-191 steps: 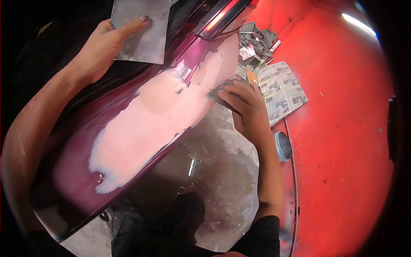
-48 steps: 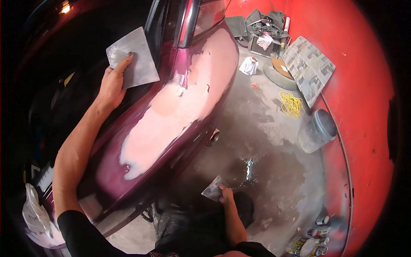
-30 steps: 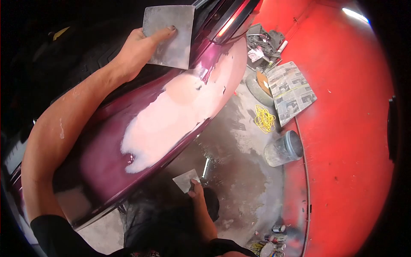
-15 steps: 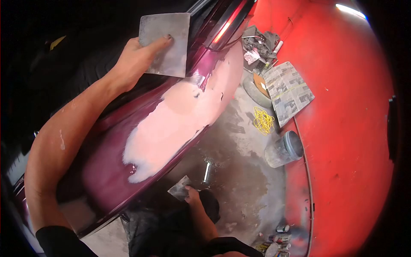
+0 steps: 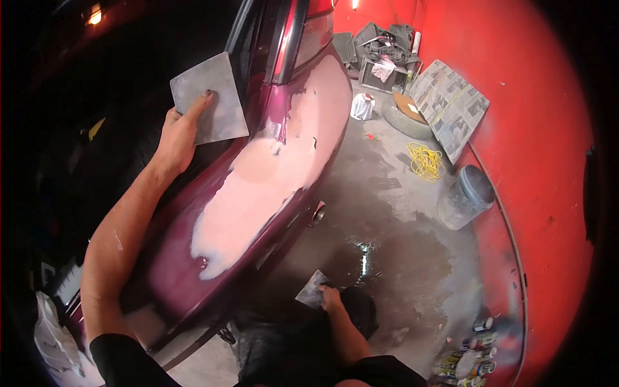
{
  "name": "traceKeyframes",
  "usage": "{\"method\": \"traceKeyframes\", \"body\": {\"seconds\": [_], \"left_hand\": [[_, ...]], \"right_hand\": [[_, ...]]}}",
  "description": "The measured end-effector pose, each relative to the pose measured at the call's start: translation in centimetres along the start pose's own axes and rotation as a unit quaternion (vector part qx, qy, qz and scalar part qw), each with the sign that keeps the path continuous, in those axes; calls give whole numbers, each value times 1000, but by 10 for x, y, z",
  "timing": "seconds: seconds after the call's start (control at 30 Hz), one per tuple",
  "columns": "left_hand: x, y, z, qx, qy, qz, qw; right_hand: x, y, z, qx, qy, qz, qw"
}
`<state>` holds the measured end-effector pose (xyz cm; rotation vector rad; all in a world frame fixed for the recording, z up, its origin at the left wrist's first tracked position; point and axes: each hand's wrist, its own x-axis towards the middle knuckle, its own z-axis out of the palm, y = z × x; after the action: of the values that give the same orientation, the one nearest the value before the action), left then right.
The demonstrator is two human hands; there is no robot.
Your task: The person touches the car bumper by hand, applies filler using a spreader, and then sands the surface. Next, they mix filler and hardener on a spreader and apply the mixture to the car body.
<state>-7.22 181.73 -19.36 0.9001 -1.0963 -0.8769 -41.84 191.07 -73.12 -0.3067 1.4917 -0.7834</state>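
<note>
My left hand (image 5: 182, 134) grips a flat, square grey plate (image 5: 213, 103), thumb pressed on its face, at the upper left beside the car. Low in the middle, my right hand (image 5: 330, 298) is closed on a smaller flat grey spreader (image 5: 312, 289), held above the wet floor by my leg. Between the hands runs the car's purple body panel (image 5: 174, 277). A large pale pink filler patch (image 5: 258, 187) covers much of it, with ragged edges and a few dark chips. Neither hand touches the patch.
A grey bucket (image 5: 465, 198), yellow cord (image 5: 425, 161) and a newspaper-covered board (image 5: 449, 106) are along the red wall (image 5: 541, 193). A tire (image 5: 406, 121) lies behind. Several cans (image 5: 467, 364) stand at lower right. The car's exhaust tip (image 5: 318, 213) sticks out below the panel.
The view has turned, so floor items appear farther right. My left hand with the plate has moved left and down, away from the patch. Both hands keep their holds.
</note>
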Motion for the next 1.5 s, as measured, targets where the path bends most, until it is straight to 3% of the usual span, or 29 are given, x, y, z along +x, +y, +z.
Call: {"method": "traceKeyframes", "body": {"seconds": [0.2,0.3,0.47,0.6,0.7,0.87,1.07,1.27,1.37,1.5], "left_hand": [[3,-2,-3,0,-6,3,1000],[0,1,0,-1,1,-2,1000],[2,1,-1,3,-7,0,1000],[-3,4,3,1,-3,-1,1000],[0,1,-1,6,-11,8,1000],[-1,1,-4,3,-49,18,999],[2,3,-4,-93,20,-6,995],[4,2,-6,-105,3,-6,994],[4,1,-6,-95,0,-5,996],[3,0,-4,-76,-9,5,997]], "right_hand": [[13,8,-9,103,-58,-14,993],[14,9,-8,118,-6,-20,993],[19,15,-9,186,-75,-56,978],[63,38,-23,168,-68,-46,982],[34,23,-22,183,-107,-56,976],[-11,-3,-14,92,-77,-48,992],[-16,-10,-11,-14,-12,-10,1000],[20,12,-17,88,-77,-40,992],[-14,-7,-4,14,-21,-29,999],[21,12,-14,52,-49,-19,997]]}}
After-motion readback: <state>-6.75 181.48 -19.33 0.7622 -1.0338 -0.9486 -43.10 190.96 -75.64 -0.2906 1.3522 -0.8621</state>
